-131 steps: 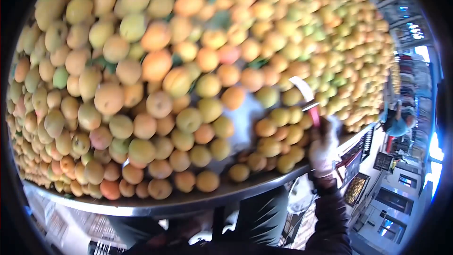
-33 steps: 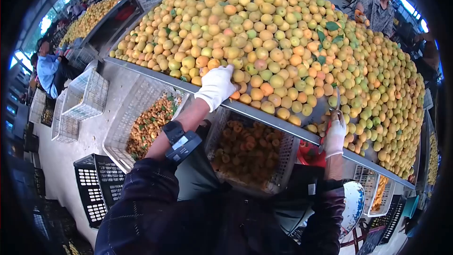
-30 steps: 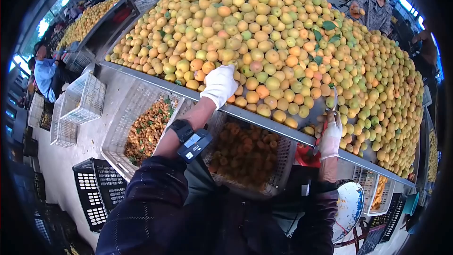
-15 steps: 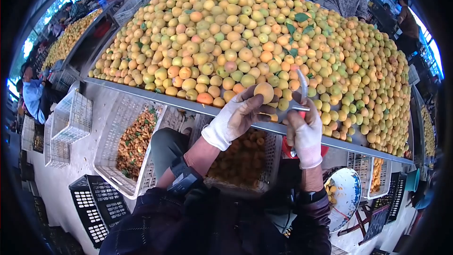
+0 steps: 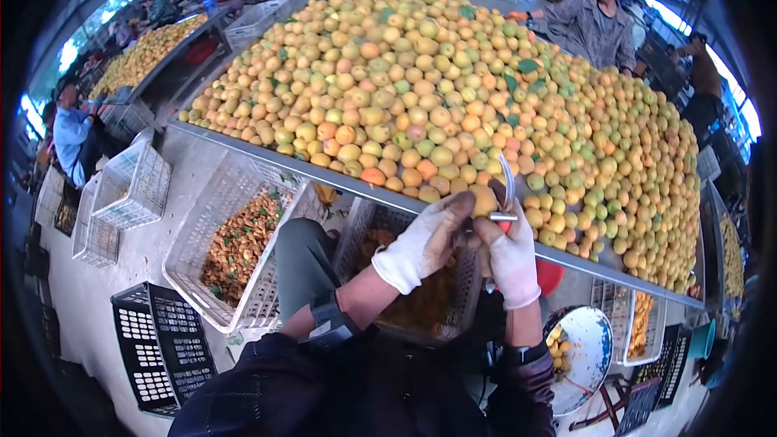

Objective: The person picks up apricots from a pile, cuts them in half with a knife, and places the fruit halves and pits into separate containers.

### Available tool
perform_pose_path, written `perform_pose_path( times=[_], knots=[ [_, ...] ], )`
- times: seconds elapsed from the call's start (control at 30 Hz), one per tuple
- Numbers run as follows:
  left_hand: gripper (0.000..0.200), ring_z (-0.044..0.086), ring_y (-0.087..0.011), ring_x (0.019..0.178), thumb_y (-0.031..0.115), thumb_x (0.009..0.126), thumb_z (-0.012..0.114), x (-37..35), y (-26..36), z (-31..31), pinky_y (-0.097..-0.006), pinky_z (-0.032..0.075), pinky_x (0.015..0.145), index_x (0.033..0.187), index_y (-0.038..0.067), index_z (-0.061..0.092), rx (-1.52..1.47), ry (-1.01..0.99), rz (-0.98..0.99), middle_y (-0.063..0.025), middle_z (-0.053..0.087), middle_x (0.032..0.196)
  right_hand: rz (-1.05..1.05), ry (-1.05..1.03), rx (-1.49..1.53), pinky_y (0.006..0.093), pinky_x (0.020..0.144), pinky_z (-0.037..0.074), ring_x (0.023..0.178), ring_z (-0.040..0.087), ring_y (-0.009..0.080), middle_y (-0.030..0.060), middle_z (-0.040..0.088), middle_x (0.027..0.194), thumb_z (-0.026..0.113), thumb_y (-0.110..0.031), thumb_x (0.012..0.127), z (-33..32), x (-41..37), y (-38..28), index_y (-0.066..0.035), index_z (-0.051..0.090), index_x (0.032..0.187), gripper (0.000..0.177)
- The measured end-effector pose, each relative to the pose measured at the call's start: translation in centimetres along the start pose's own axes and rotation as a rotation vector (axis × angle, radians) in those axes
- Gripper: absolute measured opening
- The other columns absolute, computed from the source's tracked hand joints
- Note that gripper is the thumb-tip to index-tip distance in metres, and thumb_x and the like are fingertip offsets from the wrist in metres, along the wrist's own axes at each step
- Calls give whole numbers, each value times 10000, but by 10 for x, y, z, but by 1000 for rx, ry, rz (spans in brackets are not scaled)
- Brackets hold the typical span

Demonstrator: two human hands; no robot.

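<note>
A dirty white glove covers my left hand [image 5: 433, 239], whose fingers are closed on a yellow-orange apricot [image 5: 484, 201]. Beside it, my right hand [image 5: 510, 252], gloved too, grips a curved-blade knife [image 5: 509, 178]. A short metal bar and a bit of red show at the right fingers; the rest of the handle is mostly hidden. Both hands meet over the near metal edge of the sorting table, the apricot close against the right fingers and blade. Behind them rises a big heap of apricots [image 5: 388, 89] with a few green leaves.
Under the table edge stand a crate of apricot pieces [image 5: 186, 255] and another crate [image 5: 465, 299] below my hands. At right are a worn white basin [image 5: 595, 340] and a red container [image 5: 550, 277]. A black crate [image 5: 142, 348] lies left; co-workers [image 5: 595, 24] sit around.
My left hand has brought the apricot rightward and down to the knife in my right hand. The camera view has shifted, so the heap sits lower in view.
</note>
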State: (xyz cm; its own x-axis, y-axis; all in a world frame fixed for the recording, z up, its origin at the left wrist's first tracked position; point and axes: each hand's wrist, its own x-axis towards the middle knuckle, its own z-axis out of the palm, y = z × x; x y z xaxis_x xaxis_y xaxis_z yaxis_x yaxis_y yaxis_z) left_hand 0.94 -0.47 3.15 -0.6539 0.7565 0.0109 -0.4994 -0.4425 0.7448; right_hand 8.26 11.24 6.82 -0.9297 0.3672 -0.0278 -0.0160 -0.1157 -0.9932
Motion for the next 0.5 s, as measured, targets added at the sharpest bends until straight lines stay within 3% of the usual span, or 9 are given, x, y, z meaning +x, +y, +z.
perform_pose_path(
  times=[0.1,0.17,0.2,0.27,0.3,0.33,0.37,0.5],
  knots=[
    [411,593,-146,917,396,960,466,0,-11,4,-310,501,772,1203,67,503,-87,137,-16,-33,590,1095,-83,62,-57,190,391,347,459,469,54,25,591,715,606,-10,795,8,-6,5,4,461,1254,481],
    [405,597,-150,920,397,957,470,2,-18,0,-325,504,769,1194,71,508,-177,180,-55,-35,596,1086,-233,285,-2,186,393,342,458,458,54,34,591,727,611,-5,788,15,-3,18,31,522,1182,405],
    [411,607,-162,906,401,953,474,3,-20,0,-327,506,766,1198,72,507,-240,145,-63,-40,606,1067,-275,322,-7,205,368,333,415,434,63,47,581,696,602,-21,799,19,-2,19,39,578,1067,276],
    [434,635,-201,850,433,942,476,2,-22,-3,-334,508,764,1186,76,511,-354,118,-133,-52,631,1013,-172,285,23,212,356,328,394,423,68,50,576,679,595,-36,810,16,-5,5,31,583,1014,215],
    [443,647,-222,827,457,926,493,3,-22,-6,-365,508,792,1155,80,524,-407,1,-128,-63,637,1011,-70,253,51,218,344,322,374,412,73,53,571,662,588,-51,820,13,-7,-1,23,589,960,158],
    [453,645,-224,852,469,917,501,0,-20,-5,-387,505,813,1145,78,527,-440,54,-98,-72,636,1018,-58,271,146,221,327,310,344,397,83,47,544,625,582,-83,832,11,-3,-3,5,574,860,92],
    [463,643,-226,877,481,909,509,-1,-16,-5,-410,501,834,1135,77,530,-468,107,-63,-81,636,1024,26,277,152,208,331,309,356,403,78,29,522,614,587,-104,839,-1,1,1,-6,564,868,105],
    [479,609,-242,989,504,889,527,-4,-6,-15,-430,477,880,1136,93,542,-456,69,-34,-88,630,1056,-57,293,-106,220,384,351,420,441,73,2,507,621,567,-155,884,-5,-10,5,-15,551,1009,188]
  ],
)
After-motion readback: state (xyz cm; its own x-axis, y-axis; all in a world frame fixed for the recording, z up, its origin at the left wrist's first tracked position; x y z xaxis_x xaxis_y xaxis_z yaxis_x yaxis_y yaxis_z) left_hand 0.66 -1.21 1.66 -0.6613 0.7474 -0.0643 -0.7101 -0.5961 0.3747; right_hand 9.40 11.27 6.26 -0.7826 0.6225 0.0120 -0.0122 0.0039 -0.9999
